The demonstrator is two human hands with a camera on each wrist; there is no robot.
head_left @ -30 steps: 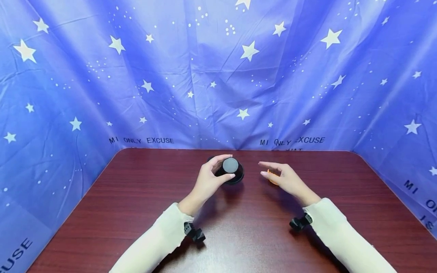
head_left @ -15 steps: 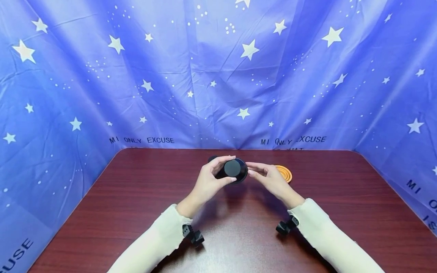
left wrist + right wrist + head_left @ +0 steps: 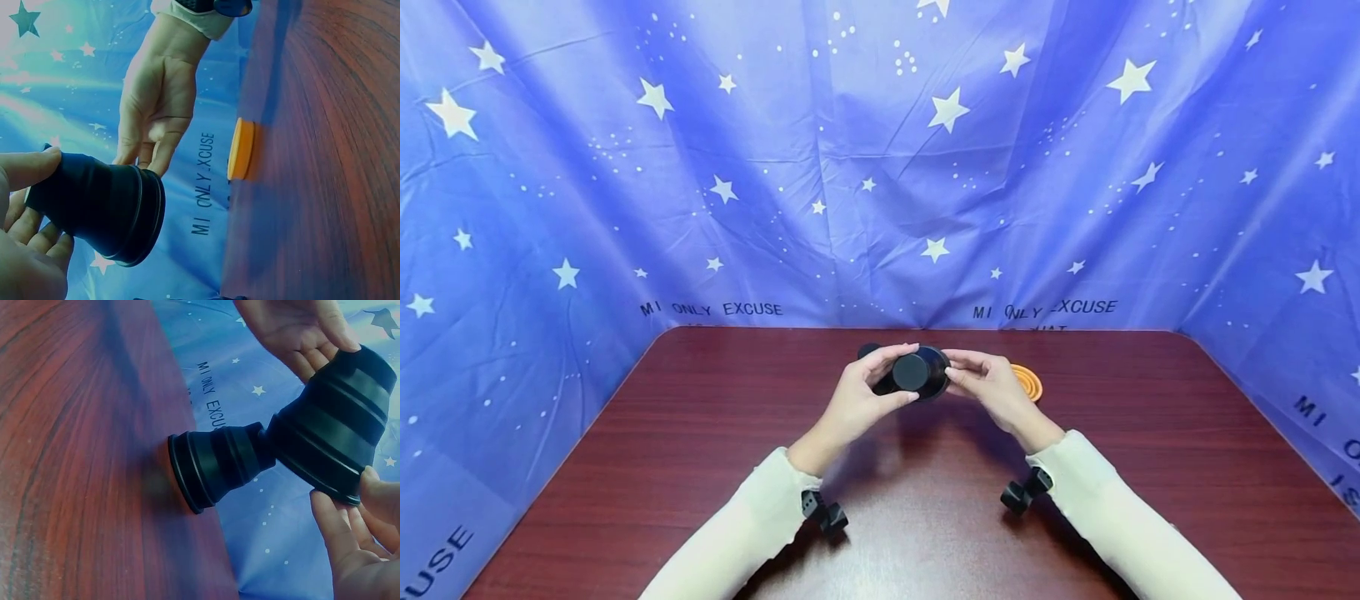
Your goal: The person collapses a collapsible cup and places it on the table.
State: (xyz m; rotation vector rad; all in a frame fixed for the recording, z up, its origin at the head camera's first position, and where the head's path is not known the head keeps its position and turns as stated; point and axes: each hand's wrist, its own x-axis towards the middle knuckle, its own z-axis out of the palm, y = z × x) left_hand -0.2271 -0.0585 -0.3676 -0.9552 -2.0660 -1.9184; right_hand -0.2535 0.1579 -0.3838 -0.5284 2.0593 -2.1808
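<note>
A black folding cup (image 3: 935, 372) with stepped, flaring walls is held up, its narrow closed end towards the head camera. My left hand (image 3: 859, 393) grips it around that narrow end, thumb on one side and fingers on the other. At the wide rim, my right hand (image 3: 992, 383) pinches the edge between thumb and fingers, as the right wrist view shows. The cup's inside is hidden. A second black stepped cup (image 3: 219, 462) stands wide end down on the table behind; in the head view my left hand mostly covers it.
A flat orange disc (image 3: 1028, 382) with concentric rings lies on the dark red wooden table (image 3: 737, 433), just beyond my right hand. The blue star-patterned curtain (image 3: 880, 167) hangs along the table's back and sides. Each sleeve cuff carries a black wrist camera (image 3: 826, 515).
My right hand has moved left, away from the orange disc, and has taken hold of the black cup's rim. The cup has tilted, its rim swinging rightward. More of the orange disc shows.
</note>
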